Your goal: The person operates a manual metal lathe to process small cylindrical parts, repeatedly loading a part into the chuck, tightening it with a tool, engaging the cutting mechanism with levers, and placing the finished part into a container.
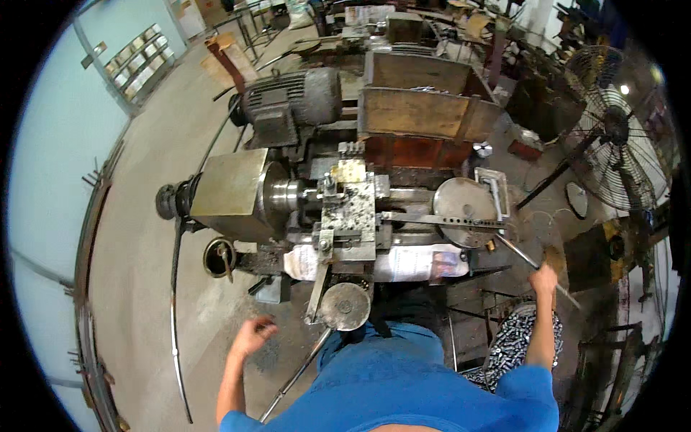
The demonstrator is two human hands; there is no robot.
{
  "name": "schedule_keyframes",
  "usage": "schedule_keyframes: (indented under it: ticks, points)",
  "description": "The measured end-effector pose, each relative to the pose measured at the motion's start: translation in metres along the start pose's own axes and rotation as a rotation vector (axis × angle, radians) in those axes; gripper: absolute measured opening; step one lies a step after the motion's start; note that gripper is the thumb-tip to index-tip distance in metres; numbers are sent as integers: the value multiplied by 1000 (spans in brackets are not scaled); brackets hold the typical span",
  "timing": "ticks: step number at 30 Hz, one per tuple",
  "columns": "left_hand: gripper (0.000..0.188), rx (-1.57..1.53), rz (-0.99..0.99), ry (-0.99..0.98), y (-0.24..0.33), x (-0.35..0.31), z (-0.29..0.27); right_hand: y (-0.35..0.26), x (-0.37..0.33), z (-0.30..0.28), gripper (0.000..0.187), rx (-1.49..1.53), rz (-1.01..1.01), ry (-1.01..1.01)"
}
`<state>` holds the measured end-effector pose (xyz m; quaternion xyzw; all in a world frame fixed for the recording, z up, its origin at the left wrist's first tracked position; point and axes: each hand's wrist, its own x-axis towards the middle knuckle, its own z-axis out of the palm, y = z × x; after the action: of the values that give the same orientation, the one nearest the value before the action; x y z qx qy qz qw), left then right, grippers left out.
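My right hand (545, 279) is wrapped round a long metal lever (520, 249) that runs up to a flat round plate (461, 198) at the right end of a small lathe. A perforated bar (425, 218) lies across that plate and reaches to the lathe's carriage (350, 209). Over the floor at the left, my left hand (255, 335) hangs with its fingers loosely bent and apart, holding nothing visible. Nearest to it are a second round plate (345, 307) and its long rod (296, 374). The spindle (285, 194) faces the carriage from the left.
Beside my right arm is a heap of small shiny metal parts (512, 344). Behind the lathe stand an electric motor (291, 101) and a wooden box (414, 115). A big fan (615, 126) occupies the right. A round container (219, 258) sits left of the lathe.
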<state>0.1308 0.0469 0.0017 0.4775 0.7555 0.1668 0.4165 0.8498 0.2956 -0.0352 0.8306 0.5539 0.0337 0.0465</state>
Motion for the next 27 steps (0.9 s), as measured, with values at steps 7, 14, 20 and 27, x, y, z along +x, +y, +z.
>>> schedule_keyframes:
  ticks: [7, 14, 20, 27]
  points:
    - [35, 72, -50, -260, 62, -39, 81, -27, -135, 8, 32, 137, -18, 62]
    - [22, -16, 46, -245, 36, -18, 99, -52, -169, 0, 32, 179, 81, 24]
    - [23, 27, 32, -245, 43, -20, 97, -57, -176, -8, 32, 234, 81, -4]
    - [34, -54, -96, -542, 62, -23, 71, -28, -120, 3, 36, 63, 129, -58]
